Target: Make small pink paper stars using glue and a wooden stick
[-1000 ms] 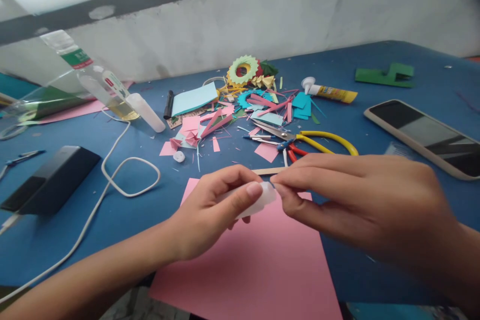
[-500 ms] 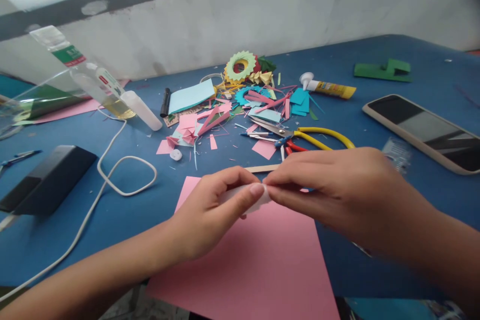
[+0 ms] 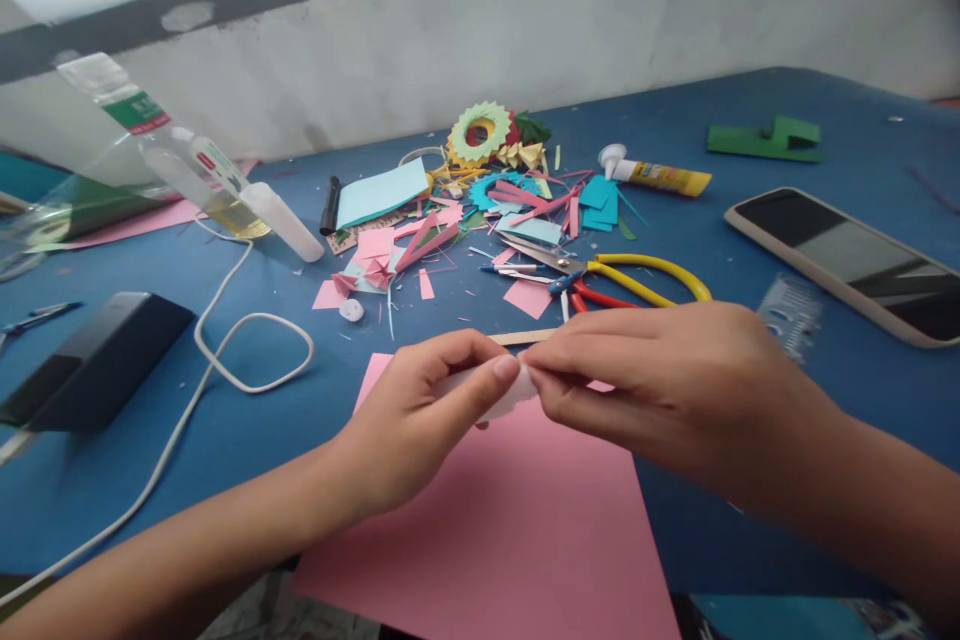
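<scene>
Above the pink paper sheet [image 3: 517,530], my left hand [image 3: 420,420] is closed around a small white piece [image 3: 514,398]. Its lower edge looks uneven, and most of it is hidden under the thumb and fingers, so I cannot make out its kind. My right hand [image 3: 667,380] pinches at the right end of this piece, thumb and forefinger pressed together. Both hands' fingertips meet there. Just beyond them a flat wooden stick [image 3: 523,337] lies on the table, partly covered by the right hand.
Behind the hands are yellow-and-red-handled scissors [image 3: 645,270], paper scraps [image 3: 375,255], a paper ring [image 3: 480,135] and a yellow glue tube [image 3: 667,178]. A phone [image 3: 847,265] lies at right. Bottles [image 3: 281,220], a white cable [image 3: 217,360] and a dark box [image 3: 97,360] are at left.
My right hand has shifted slightly left and down, its fingertips still at the end of the white piece. The left hand has barely moved.
</scene>
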A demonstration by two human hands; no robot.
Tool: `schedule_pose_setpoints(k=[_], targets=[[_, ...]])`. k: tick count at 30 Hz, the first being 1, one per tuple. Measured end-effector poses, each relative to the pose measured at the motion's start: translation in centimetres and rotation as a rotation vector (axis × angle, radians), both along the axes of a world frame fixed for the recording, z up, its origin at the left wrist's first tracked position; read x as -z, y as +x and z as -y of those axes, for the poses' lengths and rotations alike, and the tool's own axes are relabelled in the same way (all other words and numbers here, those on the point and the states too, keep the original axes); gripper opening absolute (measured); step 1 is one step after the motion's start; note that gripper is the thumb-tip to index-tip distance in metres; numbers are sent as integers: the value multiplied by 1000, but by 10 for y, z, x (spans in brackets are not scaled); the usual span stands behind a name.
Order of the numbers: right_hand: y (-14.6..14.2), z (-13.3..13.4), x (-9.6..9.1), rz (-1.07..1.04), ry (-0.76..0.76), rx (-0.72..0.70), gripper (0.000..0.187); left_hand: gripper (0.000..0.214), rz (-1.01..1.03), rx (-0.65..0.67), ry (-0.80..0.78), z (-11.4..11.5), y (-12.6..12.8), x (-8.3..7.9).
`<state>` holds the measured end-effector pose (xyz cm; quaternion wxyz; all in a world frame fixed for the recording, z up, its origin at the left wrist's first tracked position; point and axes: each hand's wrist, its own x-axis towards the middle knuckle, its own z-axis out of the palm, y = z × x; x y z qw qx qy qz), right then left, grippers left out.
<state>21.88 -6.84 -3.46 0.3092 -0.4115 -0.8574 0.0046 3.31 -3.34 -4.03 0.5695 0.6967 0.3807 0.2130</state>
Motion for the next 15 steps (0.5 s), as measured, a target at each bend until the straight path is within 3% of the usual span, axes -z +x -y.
schedule_pose_setpoints(k=[15], targets=[[-3,3,4,86,171,95,23,28,-10,-41,-29,0,1,-1]])
